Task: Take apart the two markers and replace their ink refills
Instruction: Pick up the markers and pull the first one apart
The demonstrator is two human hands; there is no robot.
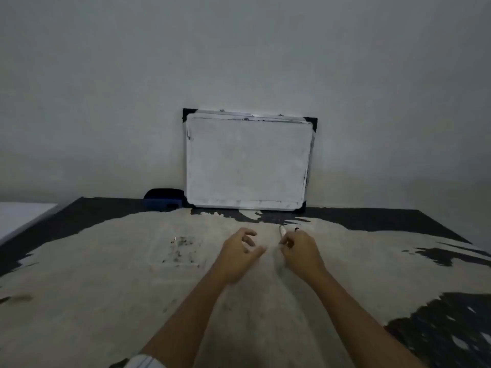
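Right hand [300, 251] gripping markers [282, 231], unreadable

whiteboard [248, 163] leaning on wall [239, 49]; blue eraser [164, 199] just left; worn tabletop [106, 274].

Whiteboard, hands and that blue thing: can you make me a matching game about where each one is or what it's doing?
Things:
1. whiteboard
2. blue object
3. left hand
4. right hand

Descriptions:
A. fingers spread, holding nothing
B. leaning against the wall
C. closed around the markers
D. at the back of the table, left of the board

Pairs: 1-B, 2-D, 3-A, 4-C
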